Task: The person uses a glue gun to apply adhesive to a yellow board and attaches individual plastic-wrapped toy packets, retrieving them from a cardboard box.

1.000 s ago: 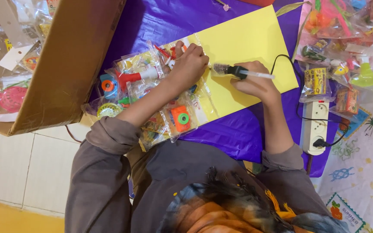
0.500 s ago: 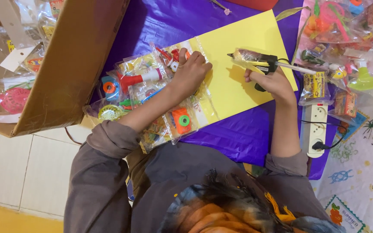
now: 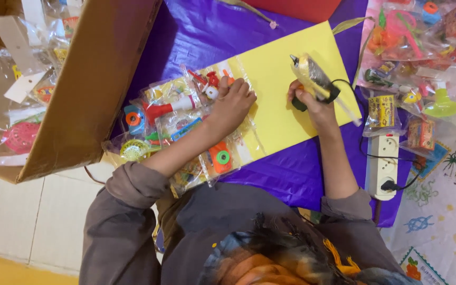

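Observation:
My left hand presses flat on clear plastic packets of small toys, which lie along the left edge of a yellow card. My right hand is closed round a glue gun with a yellow and black body. The gun is held over the card's right part, with its nozzle pointing toward the far side. A black cord runs from the gun to the right. The card lies on a purple cloth.
An open cardboard box holding more toy packets stands at the left. A white power strip with a plug lies at the right, beside a pile of bagged toys. A patterned mat covers the lower right.
My right hand has swung the glue gun to the right, away from the packets' edge, and turned its nozzle from leftward to pointing away from me. My left hand has stayed on the packets.

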